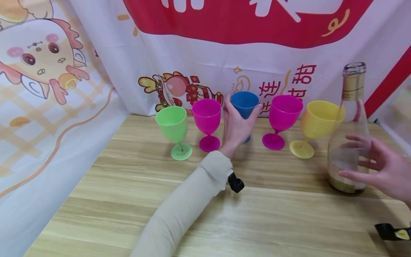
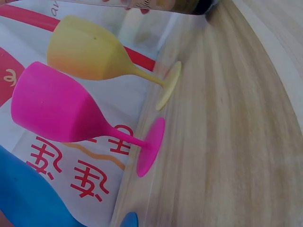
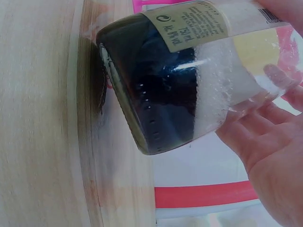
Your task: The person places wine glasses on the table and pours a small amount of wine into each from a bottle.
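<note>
In the head view my left hand (image 1: 239, 125) grips the bowl of a blue plastic goblet (image 1: 245, 101), thumb and fingers on opposite sides of it. The left wrist view catches only part of the blue goblet (image 2: 28, 194) at its lower left corner. On the right, my right hand (image 1: 385, 167) curves round a clear glass bottle (image 1: 348, 150), thumb in front and fingers showing through the glass behind. Dark liquid topped with foam fills the lower part of the bottle (image 3: 161, 80), which carries a label (image 3: 187, 26).
A green goblet (image 1: 173, 125) and a magenta goblet (image 1: 208, 117) stand left of the blue one. To its right are another magenta goblet (image 1: 284, 112) and a yellow goblet (image 1: 318, 121). A printed cloth (image 1: 199, 53) hangs behind the wooden table (image 1: 273, 221).
</note>
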Demonstrator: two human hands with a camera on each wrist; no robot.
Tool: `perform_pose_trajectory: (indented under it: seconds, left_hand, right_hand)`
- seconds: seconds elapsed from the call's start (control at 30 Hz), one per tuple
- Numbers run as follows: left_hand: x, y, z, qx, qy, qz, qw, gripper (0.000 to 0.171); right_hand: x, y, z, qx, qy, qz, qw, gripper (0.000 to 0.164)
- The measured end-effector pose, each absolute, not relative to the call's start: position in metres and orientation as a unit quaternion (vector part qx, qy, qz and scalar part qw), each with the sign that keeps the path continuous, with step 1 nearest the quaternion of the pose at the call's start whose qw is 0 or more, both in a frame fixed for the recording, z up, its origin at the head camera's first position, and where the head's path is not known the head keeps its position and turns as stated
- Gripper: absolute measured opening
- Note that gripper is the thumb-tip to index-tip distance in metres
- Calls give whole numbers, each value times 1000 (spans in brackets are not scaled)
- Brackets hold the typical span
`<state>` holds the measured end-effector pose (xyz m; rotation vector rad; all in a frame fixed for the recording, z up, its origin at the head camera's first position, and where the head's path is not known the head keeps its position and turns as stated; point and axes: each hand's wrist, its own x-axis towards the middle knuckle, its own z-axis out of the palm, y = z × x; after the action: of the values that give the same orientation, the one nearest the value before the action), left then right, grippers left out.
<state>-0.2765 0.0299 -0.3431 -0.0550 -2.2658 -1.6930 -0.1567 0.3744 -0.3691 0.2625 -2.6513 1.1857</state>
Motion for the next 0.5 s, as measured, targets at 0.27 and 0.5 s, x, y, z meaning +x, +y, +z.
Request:
perform_pose_trajectory:
  seconds: [0.27, 0.5]
  left_hand:
    - [-276, 24, -342, -21, -800, -582, 146, 91]
    - [-270, 18, -342, -43, -809, -570, 139, 89]
  right_hand:
    - [-157, 372, -369, 85, -892, 424, 130, 94]
    - [-154, 365, -370, 66, -896, 411, 156, 104]
